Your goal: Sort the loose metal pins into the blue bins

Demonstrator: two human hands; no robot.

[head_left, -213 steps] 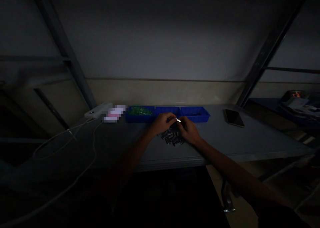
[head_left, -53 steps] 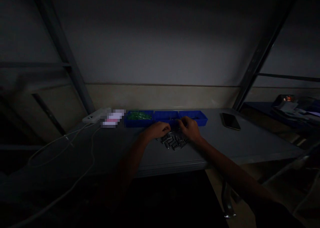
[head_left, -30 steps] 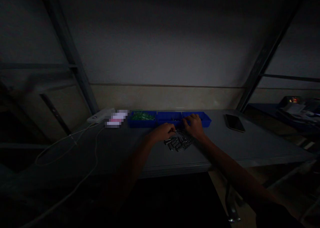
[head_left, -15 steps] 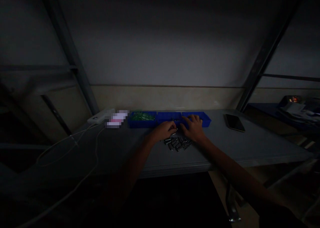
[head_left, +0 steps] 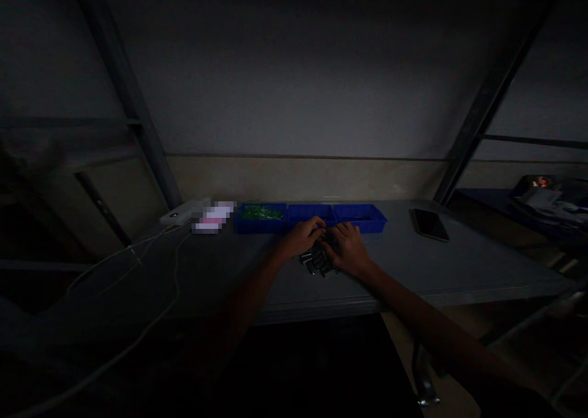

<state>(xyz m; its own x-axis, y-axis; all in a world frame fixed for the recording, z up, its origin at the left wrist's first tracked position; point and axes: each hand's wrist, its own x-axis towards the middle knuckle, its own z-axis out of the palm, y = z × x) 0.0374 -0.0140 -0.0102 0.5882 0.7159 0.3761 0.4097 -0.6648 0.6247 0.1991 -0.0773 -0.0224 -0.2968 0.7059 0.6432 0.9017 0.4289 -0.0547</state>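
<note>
My left hand (head_left: 305, 235) is closed in a pinch just in front of the middle blue bin (head_left: 305, 210). What its fingertips hold is too small and dark to name. Close beside it, my right hand (head_left: 346, 248) has its fingers curled inward, almost meeting the left fingertips; anything in them is hidden. Under and in front of both hands lies a pile of small shiny metal cylindrical pieces (head_left: 316, 262), partly covered by the right hand. The left blue bin (head_left: 261, 225) holds green plastic-looking pieces. Dark small items lie in the right blue bin (head_left: 372, 223).
A dark phone (head_left: 430, 224) lies on the grey table (head_left: 463, 265) to the right. At the left stand a white power strip (head_left: 181, 213) with cables and a blurred-out pink and white item (head_left: 215, 217). Metal frame posts rise on both sides, before a wall.
My right hand has drawn back from the right bin toward the pile, its spread fingers curling in beside the left hand. My left hand stays nearly in place, still pinched.
</note>
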